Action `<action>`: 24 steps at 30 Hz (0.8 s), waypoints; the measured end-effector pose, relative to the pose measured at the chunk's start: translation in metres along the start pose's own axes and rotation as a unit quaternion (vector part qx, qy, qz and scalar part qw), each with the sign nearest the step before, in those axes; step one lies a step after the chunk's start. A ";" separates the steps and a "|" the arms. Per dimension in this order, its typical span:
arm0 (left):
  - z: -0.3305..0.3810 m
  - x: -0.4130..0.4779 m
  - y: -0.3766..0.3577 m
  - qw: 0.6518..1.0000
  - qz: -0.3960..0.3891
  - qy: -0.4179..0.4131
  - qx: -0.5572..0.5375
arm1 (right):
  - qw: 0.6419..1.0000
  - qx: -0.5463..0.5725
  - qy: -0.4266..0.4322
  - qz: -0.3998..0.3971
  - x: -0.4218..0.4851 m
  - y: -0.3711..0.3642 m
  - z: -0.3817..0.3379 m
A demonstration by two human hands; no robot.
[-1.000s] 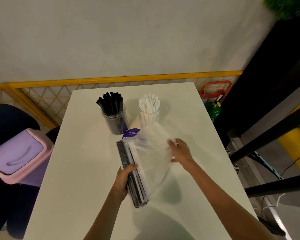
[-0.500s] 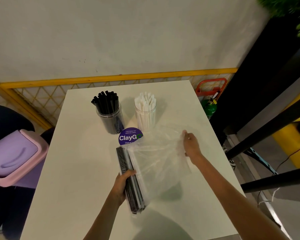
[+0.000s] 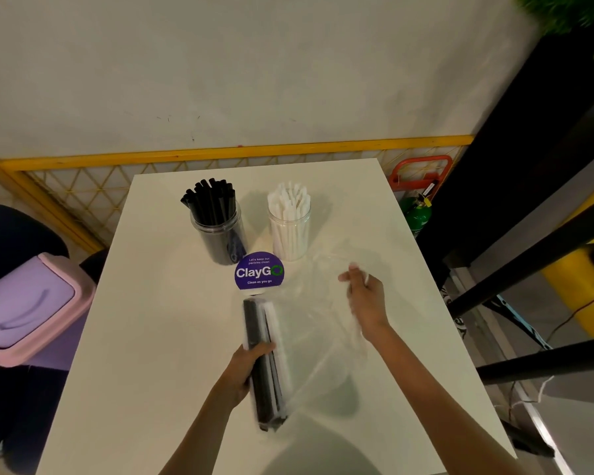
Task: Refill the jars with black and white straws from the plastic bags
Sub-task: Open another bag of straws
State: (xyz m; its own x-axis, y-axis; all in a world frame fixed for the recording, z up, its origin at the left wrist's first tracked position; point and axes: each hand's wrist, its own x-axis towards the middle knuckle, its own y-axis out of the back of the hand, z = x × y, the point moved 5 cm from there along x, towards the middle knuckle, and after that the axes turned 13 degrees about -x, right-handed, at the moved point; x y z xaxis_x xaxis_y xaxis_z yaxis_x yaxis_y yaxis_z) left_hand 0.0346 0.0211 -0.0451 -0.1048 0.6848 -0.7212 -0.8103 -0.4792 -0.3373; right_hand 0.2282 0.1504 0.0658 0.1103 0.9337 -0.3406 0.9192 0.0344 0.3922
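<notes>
Two clear jars stand at the back of the white table [image 3: 158,337]: the left jar [image 3: 220,231] holds black straws, the right jar [image 3: 289,231] holds white straws. My left hand [image 3: 246,366] grips a bundle of black and white straws [image 3: 263,358] lying inside a clear plastic bag [image 3: 316,344]. My right hand [image 3: 366,298] rests over the bag's loose far edge, blurred; its fingers look apart, and whether they pinch the plastic is unclear.
A round purple "ClayGO" sticker [image 3: 259,271] lies in front of the jars. A pink and purple bin [image 3: 24,310] stands left of the table. A yellow lattice rail [image 3: 220,154] runs behind, with a green cylinder [image 3: 415,214] and black frame bars to the right.
My right hand has drawn the loose plastic out to the right and flattened the bag over the table. My left hand has kept hold of the straw bundle.
</notes>
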 end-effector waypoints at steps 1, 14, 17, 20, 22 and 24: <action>-0.003 0.003 -0.001 1.000 -0.002 0.011 0.006 | 1.000 0.024 -0.007 -0.014 -0.005 -0.003 -0.004; 0.055 -0.034 -0.054 0.990 -0.025 -0.095 0.101 | 0.958 0.199 -0.079 -0.192 -0.041 -0.044 -0.012; 0.063 -0.048 -0.073 0.979 -0.083 -0.116 0.145 | 0.963 0.188 -0.063 -0.184 -0.043 -0.047 -0.017; 0.065 -0.051 -0.073 0.977 -0.053 -0.121 0.168 | 0.954 0.206 -0.071 -0.208 -0.040 -0.043 -0.019; 0.060 -0.049 -0.064 0.985 -0.038 -0.105 0.135 | 0.908 0.324 -0.119 -0.239 -0.038 -0.040 -0.022; 0.054 -0.049 -0.052 0.994 -0.021 -0.071 0.079 | 0.873 0.397 -0.171 -0.225 -0.031 -0.033 -0.017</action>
State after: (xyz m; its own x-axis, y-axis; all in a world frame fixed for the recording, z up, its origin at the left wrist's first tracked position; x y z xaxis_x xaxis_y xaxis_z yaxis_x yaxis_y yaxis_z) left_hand 0.0505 0.0419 0.0400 -0.1406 0.7779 -0.6125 -0.8947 -0.3647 -0.2578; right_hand 0.1882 0.1265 0.0778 -0.3477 0.7239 -0.5960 0.8558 -0.0146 -0.5170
